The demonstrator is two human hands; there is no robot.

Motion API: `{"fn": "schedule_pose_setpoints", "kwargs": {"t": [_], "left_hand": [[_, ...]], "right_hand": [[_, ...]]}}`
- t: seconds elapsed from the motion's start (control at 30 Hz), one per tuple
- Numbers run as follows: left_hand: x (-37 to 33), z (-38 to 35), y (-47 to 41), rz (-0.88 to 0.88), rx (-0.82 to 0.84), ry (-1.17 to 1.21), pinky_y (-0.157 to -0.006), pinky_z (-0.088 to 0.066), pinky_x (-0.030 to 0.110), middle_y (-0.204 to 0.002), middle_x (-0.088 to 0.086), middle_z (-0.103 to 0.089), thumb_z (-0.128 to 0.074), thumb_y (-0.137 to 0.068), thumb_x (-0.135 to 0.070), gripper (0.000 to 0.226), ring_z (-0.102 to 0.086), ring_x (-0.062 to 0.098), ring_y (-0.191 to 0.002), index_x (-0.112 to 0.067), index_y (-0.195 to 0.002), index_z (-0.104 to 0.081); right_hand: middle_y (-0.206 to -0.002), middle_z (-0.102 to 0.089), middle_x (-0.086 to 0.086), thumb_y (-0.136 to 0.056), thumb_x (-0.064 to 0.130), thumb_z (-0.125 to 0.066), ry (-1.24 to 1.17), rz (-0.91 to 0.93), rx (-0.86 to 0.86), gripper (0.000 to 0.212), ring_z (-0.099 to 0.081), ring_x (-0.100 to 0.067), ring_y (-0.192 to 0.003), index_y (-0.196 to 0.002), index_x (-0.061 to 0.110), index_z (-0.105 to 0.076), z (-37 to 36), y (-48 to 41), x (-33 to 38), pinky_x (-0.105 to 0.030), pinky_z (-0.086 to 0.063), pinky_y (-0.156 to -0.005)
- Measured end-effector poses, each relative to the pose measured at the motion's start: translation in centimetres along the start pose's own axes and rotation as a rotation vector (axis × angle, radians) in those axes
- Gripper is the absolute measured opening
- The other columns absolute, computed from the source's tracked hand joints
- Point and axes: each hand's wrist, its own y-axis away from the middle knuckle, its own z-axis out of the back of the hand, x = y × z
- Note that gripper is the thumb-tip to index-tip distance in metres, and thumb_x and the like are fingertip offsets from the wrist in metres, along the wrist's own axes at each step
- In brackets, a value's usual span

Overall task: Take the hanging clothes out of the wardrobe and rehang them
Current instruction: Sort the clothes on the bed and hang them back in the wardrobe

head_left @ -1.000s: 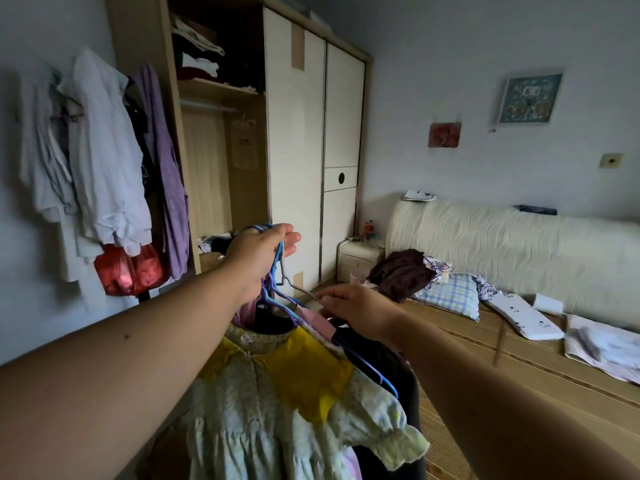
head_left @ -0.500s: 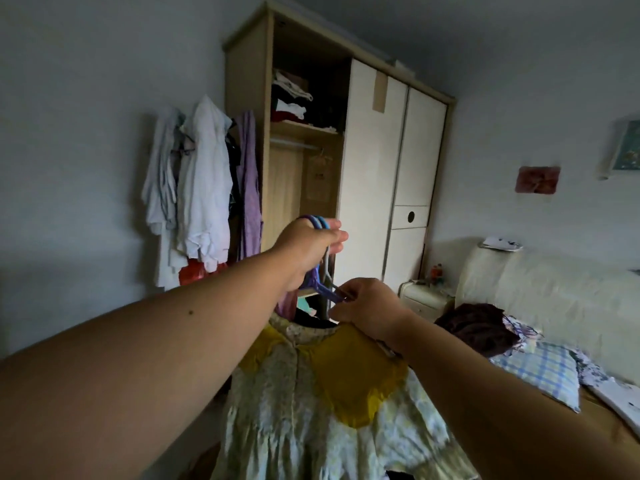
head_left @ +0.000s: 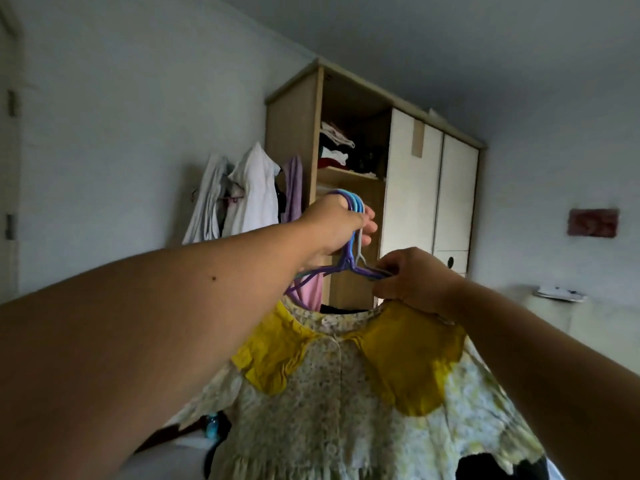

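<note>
Left hand (head_left: 337, 226) clamps its fingers round the bunched hanger hooks (head_left: 352, 202), up before the open wardrobe (head_left: 292, 133). Right hand (head_left: 415, 280) pinches the arm of a purple hanger (head_left: 366, 271); the yellow-collared floral dress (head_left: 346, 382) dangles below.

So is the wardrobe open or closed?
Open on the left: the wardrobe shows folded clothes on a shelf inside. Its white doors cover the rest.

no readable text, labels, brands or numbers on anything in view
</note>
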Motion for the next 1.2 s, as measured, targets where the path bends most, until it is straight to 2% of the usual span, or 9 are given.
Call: {"fn": "schedule_pose_setpoints", "kwargs": {"t": [0.07,0.2,0.33,0.47,0.57,0.67,0.97,1.07,1.2], "left_hand": [[1.2,2.8,-2.3,-0.013,0.031,-0.046,-0.065,-0.054,0.023,-0.101,0.007,-0.069,-0.045,-0.098,-0.012,0.014,-0.069,0.017,-0.087,-0.016,-0.092,-0.058],[4.4,7.2,-7.0,-0.088,0.065,-0.214,-0.081,-0.056,0.032,-0.103,0.004,-0.068,-0.052,-0.095,-0.020,0.013,-0.067,0.016,-0.089,-0.014,-0.103,-0.061],[9.3,10.8,-11.0,-0.185,0.047,-0.356,-0.092,-0.051,0.036,-0.109,0.000,-0.066,-0.060,-0.090,-0.032,0.039,-0.063,0.014,-0.100,-0.015,-0.125,-0.057],[16.3,13.2,-14.7,-0.232,0.113,-0.396,-0.095,-0.050,0.033,-0.114,-0.006,-0.065,-0.072,-0.080,-0.032,0.053,-0.061,0.007,-0.104,-0.022,-0.129,-0.055],[20.9,14.7,-18.5,-0.237,0.157,-0.608,-0.089,-0.052,0.035,-0.110,-0.007,-0.066,-0.071,-0.079,-0.040,0.046,-0.062,0.008,-0.098,-0.027,-0.121,-0.058],[23.5,16.3,-22.3,-0.238,0.180,-0.826,-0.077,-0.052,0.042,-0.088,-0.002,-0.064,-0.062,-0.084,-0.044,0.029,-0.060,0.018,-0.081,-0.024,-0.106,-0.059],[29.5,16.7,-32.7,-0.420,0.211,-0.946,-0.059,-0.044,0.033,-0.077,0.000,-0.057,-0.046,-0.096,-0.034,0.013,-0.056,0.023,-0.071,-0.025,-0.086,-0.046],[32.4,15.5,-36.2,-0.532,0.215,-0.917,-0.056,-0.032,0.030,-0.080,0.001,-0.058,-0.044,-0.097,-0.031,0.009,-0.052,0.022,-0.069,-0.026,-0.092,-0.049],[36.6,14.2,-41.0,-0.607,0.249,-0.840,-0.059,-0.032,0.027,-0.084,0.000,-0.056,-0.042,-0.098,-0.026,0.015,-0.046,0.017,-0.070,-0.022,-0.106,-0.054]], "right_hand": [[-0.078,-0.062,-0.001,-0.081,0.021,-0.065,0.022,-0.005,-0.008,0.004,-0.055,-0.013,-0.072,-0.083,0.025,-0.065,-1.4,-3.0,1.4,-0.022,-0.044,-0.057],[-0.081,-0.064,-0.002,-0.083,0.020,-0.064,-0.005,-0.046,-0.045,0.009,-0.056,-0.013,-0.073,-0.092,0.021,-0.067,-3.9,-8.6,2.9,-0.020,-0.046,-0.059],[-0.079,-0.064,0.000,-0.081,0.017,-0.066,-0.026,-0.077,-0.086,0.009,-0.057,-0.012,-0.072,-0.088,0.023,-0.066,-6.3,-13.8,2.8,-0.018,-0.044,-0.054],[-0.076,-0.064,0.002,-0.079,0.014,-0.067,-0.044,-0.085,-0.114,0.014,-0.057,-0.011,-0.069,-0.078,0.027,-0.063,-8.5,-18.9,1.7,-0.017,-0.043,-0.053],[-0.076,-0.064,0.003,-0.079,0.015,-0.068,-0.036,-0.082,-0.121,0.019,-0.058,-0.010,-0.068,-0.073,0.032,-0.061,-10.1,-23.4,0.5,-0.015,-0.040,-0.051],[-0.077,-0.065,0.003,-0.078,0.017,-0.069,-0.014,-0.089,-0.109,0.018,-0.058,-0.010,-0.070,-0.074,0.033,-0.062,-11.3,-27.6,-0.1,-0.015,-0.039,-0.051],[-0.076,-0.066,0.005,-0.077,0.017,-0.072,0.109,-0.164,-0.171,0.019,-0.060,-0.008,-0.067,-0.075,0.033,-0.062,-13.6,-36.9,-2.8,-0.013,-0.041,-0.052],[-0.074,-0.063,0.011,-0.079,0.019,-0.071,0.208,-0.222,-0.214,0.015,-0.058,-0.004,-0.067,-0.085,0.030,-0.064,-15.1,-39.6,-4.9,-0.010,-0.039,-0.051],[-0.076,-0.063,0.010,-0.080,0.016,-0.070,0.231,-0.309,-0.300,0.017,-0.058,-0.003,-0.066,-0.084,0.030,-0.063,-17.4,-43.2,-7.3,-0.008,-0.040,-0.048]]}}
